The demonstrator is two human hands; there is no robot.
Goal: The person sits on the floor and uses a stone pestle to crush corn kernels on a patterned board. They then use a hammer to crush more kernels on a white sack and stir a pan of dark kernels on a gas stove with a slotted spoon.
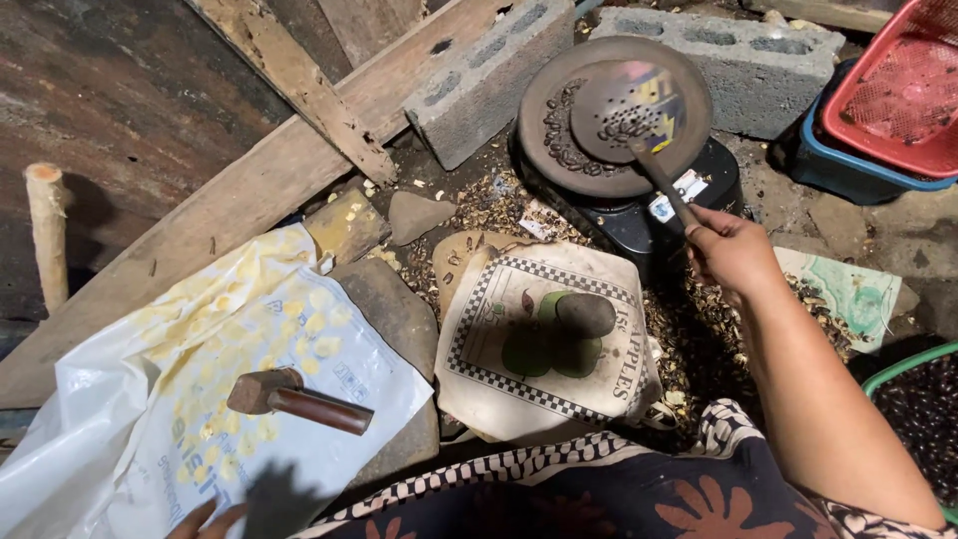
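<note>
My right hand (733,250) has a closed grip on the perforated ladle (627,100), holding it over the pan (559,150) of dark seeds; left hand (205,519), barely visible, grip unclear.

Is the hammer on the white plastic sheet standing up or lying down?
Lying down. The hammer rests flat on the white plastic sheet, handle pointing right, and no hand touches it.

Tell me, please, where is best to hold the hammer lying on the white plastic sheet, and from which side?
Probably the brown handle, near its free end, coming from above. The hammer lies flat on the white plastic sheet, head to the left, handle pointing right and fully exposed; the round handle suits a wrapping grip.
</note>
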